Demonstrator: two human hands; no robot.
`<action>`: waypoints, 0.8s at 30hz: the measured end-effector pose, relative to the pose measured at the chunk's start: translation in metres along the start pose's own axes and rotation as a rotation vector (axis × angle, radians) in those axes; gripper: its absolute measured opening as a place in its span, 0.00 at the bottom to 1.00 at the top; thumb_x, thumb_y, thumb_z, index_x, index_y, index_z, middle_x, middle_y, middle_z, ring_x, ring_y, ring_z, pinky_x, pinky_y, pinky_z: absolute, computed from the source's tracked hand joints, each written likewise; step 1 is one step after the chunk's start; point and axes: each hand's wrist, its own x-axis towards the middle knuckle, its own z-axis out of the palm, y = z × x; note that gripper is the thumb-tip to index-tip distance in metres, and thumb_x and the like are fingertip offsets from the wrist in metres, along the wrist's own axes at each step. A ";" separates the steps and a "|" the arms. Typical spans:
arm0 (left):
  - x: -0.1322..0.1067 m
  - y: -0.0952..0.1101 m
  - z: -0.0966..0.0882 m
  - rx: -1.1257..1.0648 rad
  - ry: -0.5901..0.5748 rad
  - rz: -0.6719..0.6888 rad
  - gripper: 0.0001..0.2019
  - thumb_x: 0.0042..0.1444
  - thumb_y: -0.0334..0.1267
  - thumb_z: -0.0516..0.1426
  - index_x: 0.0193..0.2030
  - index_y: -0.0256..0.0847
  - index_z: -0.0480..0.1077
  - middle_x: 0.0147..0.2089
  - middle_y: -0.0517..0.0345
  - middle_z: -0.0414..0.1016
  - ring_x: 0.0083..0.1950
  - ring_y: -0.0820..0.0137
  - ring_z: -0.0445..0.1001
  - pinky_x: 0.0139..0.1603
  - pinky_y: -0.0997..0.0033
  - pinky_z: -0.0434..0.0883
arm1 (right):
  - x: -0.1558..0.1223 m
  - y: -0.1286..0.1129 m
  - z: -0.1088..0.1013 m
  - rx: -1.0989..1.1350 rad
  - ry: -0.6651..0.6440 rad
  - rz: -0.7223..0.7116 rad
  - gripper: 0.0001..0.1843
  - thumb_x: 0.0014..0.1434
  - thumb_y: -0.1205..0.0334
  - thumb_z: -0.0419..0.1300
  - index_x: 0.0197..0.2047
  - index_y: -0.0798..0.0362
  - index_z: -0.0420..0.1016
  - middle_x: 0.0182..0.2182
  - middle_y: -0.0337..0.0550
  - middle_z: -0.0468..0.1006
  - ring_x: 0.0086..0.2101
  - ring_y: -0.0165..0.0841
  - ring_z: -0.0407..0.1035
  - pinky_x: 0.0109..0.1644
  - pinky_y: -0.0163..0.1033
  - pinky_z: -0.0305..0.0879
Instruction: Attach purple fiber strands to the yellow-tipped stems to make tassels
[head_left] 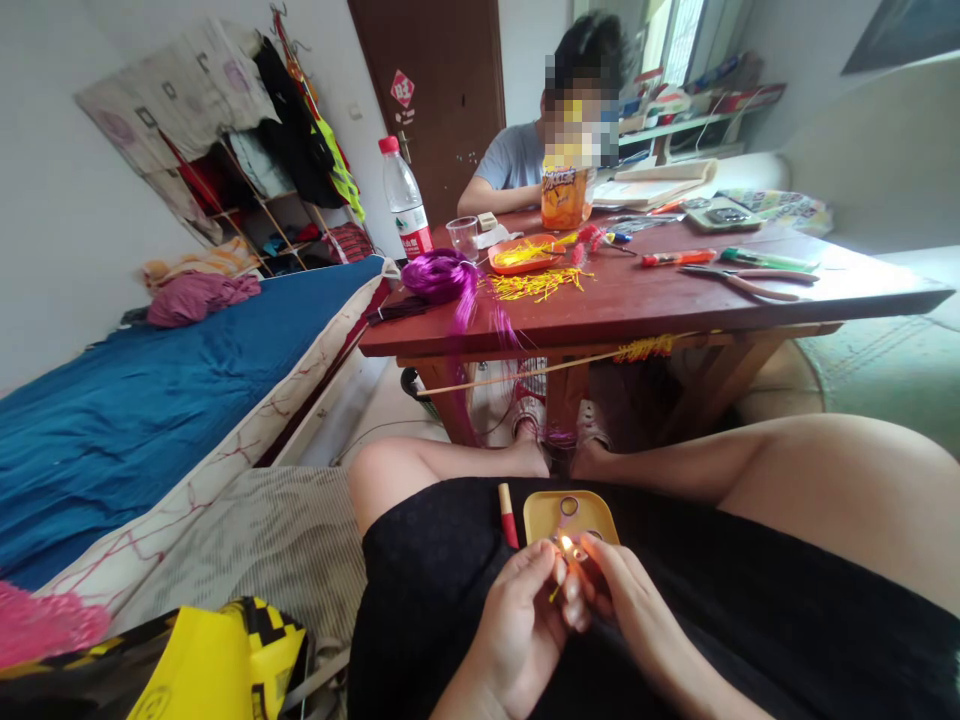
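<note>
Both my hands meet over my lap at the bottom of the view. My left hand is curled, fingertips pinched on a small thing I cannot make out, with a thin yellow strand hanging below. My right hand is closed too, and a small flame burns between the two sets of fingertips. A yellow tin lid lies on my black skirt just beyond the hands, and a red and cream stick rests left of it.
A red-brown table stands ahead with purple fibre, yellow strands, an orange tray, a water bottle, pliers and pens. A person sits behind it. A blue bed lies left, a yellow bag at bottom left.
</note>
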 end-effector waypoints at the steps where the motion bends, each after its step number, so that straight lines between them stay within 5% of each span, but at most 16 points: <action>1: 0.000 0.000 -0.001 -0.018 -0.018 0.005 0.13 0.46 0.38 0.63 0.20 0.34 0.65 0.18 0.60 0.66 0.18 0.78 0.62 0.23 0.77 0.57 | 0.000 -0.001 -0.003 -0.011 0.009 -0.003 0.27 0.46 0.35 0.54 0.18 0.53 0.62 0.13 0.32 0.62 0.14 0.26 0.58 0.20 0.32 0.57; 5: -0.001 0.004 -0.003 -0.067 -0.176 0.004 0.14 0.49 0.40 0.62 0.20 0.35 0.66 0.18 0.61 0.66 0.17 0.78 0.63 0.22 0.76 0.58 | 0.009 -0.010 -0.037 -0.146 0.026 -0.082 0.29 0.53 0.35 0.45 0.19 0.52 0.62 0.12 0.31 0.58 0.15 0.26 0.53 0.19 0.32 0.51; 7: -0.003 0.008 -0.003 -0.038 -0.247 -0.016 0.15 0.49 0.41 0.61 0.20 0.35 0.66 0.21 0.58 0.68 0.21 0.74 0.68 0.25 0.75 0.61 | 0.019 -0.009 -0.060 -0.582 -0.020 -0.227 0.17 0.58 0.46 0.47 0.30 0.50 0.66 0.23 0.37 0.70 0.23 0.31 0.64 0.27 0.33 0.59; 9: -0.004 0.010 -0.004 -0.001 -0.241 -0.008 0.15 0.49 0.42 0.62 0.20 0.34 0.66 0.27 0.54 0.72 0.29 0.70 0.72 0.31 0.73 0.64 | 0.033 0.000 -0.075 -1.151 -0.018 -0.319 0.10 0.58 0.59 0.46 0.31 0.49 0.66 0.27 0.43 0.74 0.28 0.36 0.68 0.33 0.37 0.62; 12: -0.004 0.011 -0.007 0.025 -0.141 0.056 0.12 0.47 0.40 0.63 0.22 0.35 0.68 0.34 0.53 0.73 0.37 0.69 0.71 0.37 0.72 0.65 | 0.052 0.020 -0.079 -1.337 -0.020 -0.325 0.11 0.48 0.72 0.50 0.31 0.53 0.72 0.34 0.54 0.77 0.36 0.45 0.69 0.40 0.44 0.60; 15: -0.003 0.012 -0.011 0.038 -0.096 0.068 0.12 0.45 0.41 0.64 0.23 0.34 0.70 0.31 0.55 0.71 0.33 0.73 0.69 0.34 0.74 0.65 | 0.060 0.029 -0.067 -1.364 -0.053 -0.347 0.16 0.46 0.75 0.51 0.34 0.55 0.76 0.35 0.57 0.78 0.39 0.50 0.68 0.43 0.48 0.57; 19: -0.001 0.012 -0.012 0.028 -0.109 0.037 0.15 0.44 0.42 0.65 0.20 0.33 0.68 0.29 0.56 0.69 0.30 0.74 0.68 0.31 0.75 0.64 | 0.045 0.007 -0.055 -1.272 -0.101 -0.378 0.13 0.52 0.69 0.50 0.36 0.57 0.75 0.35 0.56 0.77 0.39 0.48 0.68 0.43 0.47 0.58; 21: 0.000 0.011 -0.011 0.025 -0.112 0.029 0.15 0.44 0.42 0.65 0.19 0.34 0.67 0.29 0.56 0.69 0.29 0.74 0.68 0.31 0.75 0.64 | 0.030 -0.010 -0.049 -1.038 -0.175 -0.340 0.17 0.60 0.58 0.44 0.33 0.54 0.72 0.30 0.49 0.75 0.33 0.41 0.69 0.37 0.41 0.62; 24: 0.000 0.010 -0.006 0.056 -0.143 0.057 0.16 0.45 0.43 0.64 0.19 0.34 0.66 0.28 0.57 0.69 0.27 0.74 0.67 0.30 0.75 0.62 | 0.010 -0.030 -0.034 -0.291 -0.361 -0.165 0.22 0.59 0.46 0.46 0.27 0.54 0.69 0.23 0.42 0.71 0.26 0.34 0.66 0.31 0.37 0.60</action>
